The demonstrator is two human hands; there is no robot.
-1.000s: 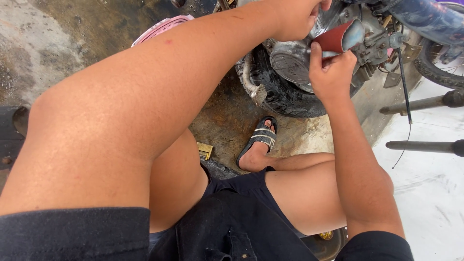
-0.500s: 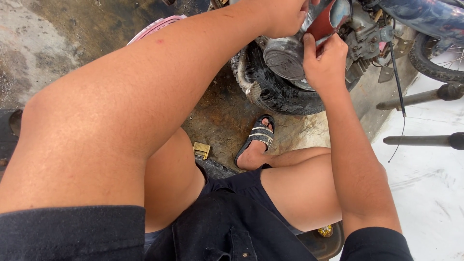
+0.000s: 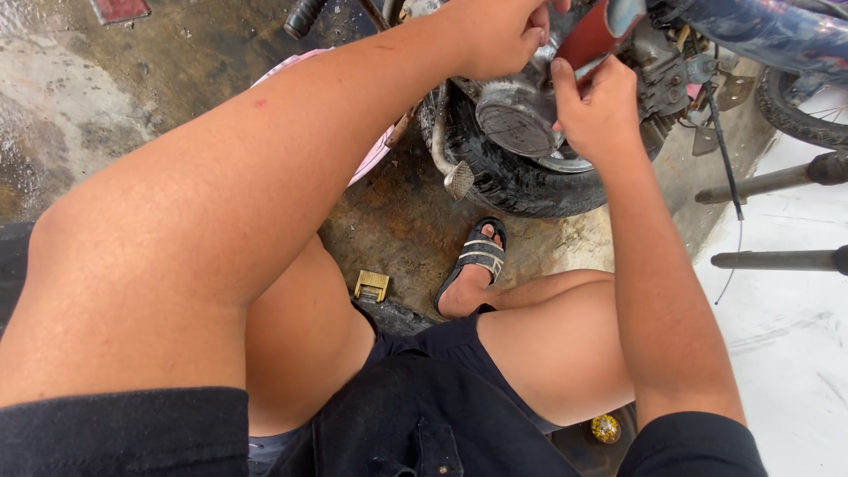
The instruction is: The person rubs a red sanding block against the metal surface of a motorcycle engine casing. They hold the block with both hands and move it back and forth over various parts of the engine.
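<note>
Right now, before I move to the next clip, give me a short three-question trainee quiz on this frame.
1. True or false: both hands, the left hand and the right hand, are on the red part.
2. What footwear shows below the tyre? A) boot B) sandal C) sneaker
3. What colour is the small padlock on the ground?

Key: 1 true; 2 B, a black sandal; 3 yellow-gold.

You are looking at: a black strapped sandal (image 3: 477, 253) resting on stained concrete floor (image 3: 106, 106); a small brass padlock (image 3: 372, 284) lying beside it; a pink basin (image 3: 371, 159) sitting behind; two dark bars (image 3: 777, 261) lying at right.
</note>
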